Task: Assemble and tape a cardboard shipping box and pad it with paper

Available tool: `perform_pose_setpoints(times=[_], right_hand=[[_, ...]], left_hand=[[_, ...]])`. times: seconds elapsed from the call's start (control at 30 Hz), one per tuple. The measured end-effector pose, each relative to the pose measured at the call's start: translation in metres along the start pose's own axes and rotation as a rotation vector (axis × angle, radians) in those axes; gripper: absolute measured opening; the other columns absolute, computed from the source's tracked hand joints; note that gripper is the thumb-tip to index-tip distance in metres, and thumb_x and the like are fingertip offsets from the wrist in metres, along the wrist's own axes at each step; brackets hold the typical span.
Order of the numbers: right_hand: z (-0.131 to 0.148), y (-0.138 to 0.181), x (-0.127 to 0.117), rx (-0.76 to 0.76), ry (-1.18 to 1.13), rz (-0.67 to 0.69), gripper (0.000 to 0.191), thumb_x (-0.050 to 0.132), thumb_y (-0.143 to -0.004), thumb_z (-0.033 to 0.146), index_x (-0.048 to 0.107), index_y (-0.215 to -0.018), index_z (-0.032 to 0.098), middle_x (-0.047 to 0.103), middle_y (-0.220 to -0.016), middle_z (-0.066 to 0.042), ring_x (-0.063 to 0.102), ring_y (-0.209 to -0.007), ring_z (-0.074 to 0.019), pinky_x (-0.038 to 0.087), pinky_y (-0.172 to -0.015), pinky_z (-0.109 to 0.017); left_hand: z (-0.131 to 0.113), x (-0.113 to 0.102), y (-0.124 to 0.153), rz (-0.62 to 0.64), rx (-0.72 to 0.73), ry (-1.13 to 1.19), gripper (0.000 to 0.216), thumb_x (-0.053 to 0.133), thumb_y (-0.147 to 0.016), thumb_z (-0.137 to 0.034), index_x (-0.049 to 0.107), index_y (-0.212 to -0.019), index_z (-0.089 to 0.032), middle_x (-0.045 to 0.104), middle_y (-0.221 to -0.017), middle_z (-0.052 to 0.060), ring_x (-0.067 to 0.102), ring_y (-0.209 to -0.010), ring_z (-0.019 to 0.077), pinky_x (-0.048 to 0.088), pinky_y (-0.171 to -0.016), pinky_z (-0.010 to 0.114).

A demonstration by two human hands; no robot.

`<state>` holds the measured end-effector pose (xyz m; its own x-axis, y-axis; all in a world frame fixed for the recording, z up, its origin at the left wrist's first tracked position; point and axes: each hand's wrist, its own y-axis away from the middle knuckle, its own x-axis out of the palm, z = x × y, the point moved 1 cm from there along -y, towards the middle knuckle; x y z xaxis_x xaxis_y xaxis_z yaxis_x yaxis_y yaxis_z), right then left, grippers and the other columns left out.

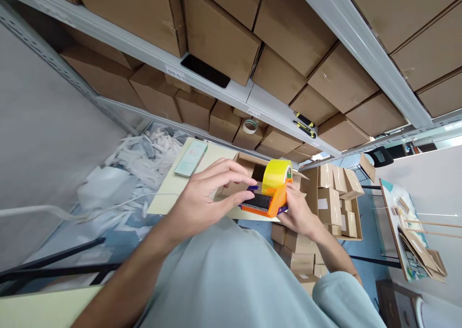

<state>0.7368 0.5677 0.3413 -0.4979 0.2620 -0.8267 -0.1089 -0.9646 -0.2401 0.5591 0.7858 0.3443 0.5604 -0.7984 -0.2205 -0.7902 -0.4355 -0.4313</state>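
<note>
An orange tape dispenser (277,202) with a black roller is held up over the table, carrying a roll of yellow tape (273,175). My right hand (299,211) is wrapped round its handle side, where the palm hides part of the grip. From the other side, my left hand (212,190) has its thumb and fingertips at the dispenser's front end, by a small blue part; whether they pinch the tape's end I cannot make out. Just behind the dispenser is an open cardboard box (245,162), partly covered by my hands.
A phone (191,158) lies on the pale table (162,200). Shelves of cartons rise ahead, with two utility knives (305,124) and a tape roll (250,125). White scraps (151,150) fill the left side; a large box of cartons (339,203) stands right. A white cable (46,211) crosses the left.
</note>
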Motion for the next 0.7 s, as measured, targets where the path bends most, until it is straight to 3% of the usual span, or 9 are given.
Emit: perform_pose_setpoints(times=[0.13,0.33,0.53,0.7], right_hand=[[-0.002,0.006,-0.004,-0.053,0.064,-0.002,0.009,0.063,-0.102,0.019,0.061,-0.107,0.027,0.072,-0.095,-0.005,0.064,-0.087,-0.0253,0.057,-0.092,-0.043],[0.000,0.010,-0.010,-0.076,0.167,0.018,0.012,0.060,-0.104,0.020,0.066,-0.113,0.026,0.074,-0.098,-0.006,0.066,-0.090,-0.0258,0.056,-0.096,-0.045],[0.006,0.011,-0.017,-0.120,0.192,0.024,0.015,0.057,-0.101,0.016,0.060,-0.112,0.026,0.072,-0.096,-0.006,0.065,-0.086,-0.0266,0.055,-0.091,-0.044],[0.027,0.016,-0.023,-0.167,0.283,0.034,0.015,0.051,-0.103,0.012,0.054,-0.110,0.025,0.070,-0.089,-0.004,0.064,-0.079,-0.0239,0.058,-0.081,-0.040]], left_hand=[[-0.005,-0.001,0.003,0.027,0.040,-0.005,0.022,0.068,-0.108,-0.045,0.084,-0.103,-0.031,0.076,-0.097,0.006,0.072,-0.092,0.0237,0.066,-0.088,0.042],[-0.012,-0.001,0.006,0.052,0.058,-0.023,0.022,0.067,-0.109,-0.042,0.083,-0.098,-0.031,0.078,-0.093,0.004,0.073,-0.086,0.0229,0.065,-0.082,0.041],[-0.021,0.001,0.021,-0.053,0.314,-0.123,0.023,0.068,-0.106,-0.016,0.081,-0.112,-0.034,0.080,-0.095,-0.001,0.073,-0.080,0.0177,0.062,-0.075,0.033],[-0.024,0.010,0.033,-0.096,0.306,-0.122,0.025,0.068,-0.103,-0.009,0.078,-0.112,-0.030,0.082,-0.098,-0.001,0.074,-0.083,0.0155,0.061,-0.078,0.029]])
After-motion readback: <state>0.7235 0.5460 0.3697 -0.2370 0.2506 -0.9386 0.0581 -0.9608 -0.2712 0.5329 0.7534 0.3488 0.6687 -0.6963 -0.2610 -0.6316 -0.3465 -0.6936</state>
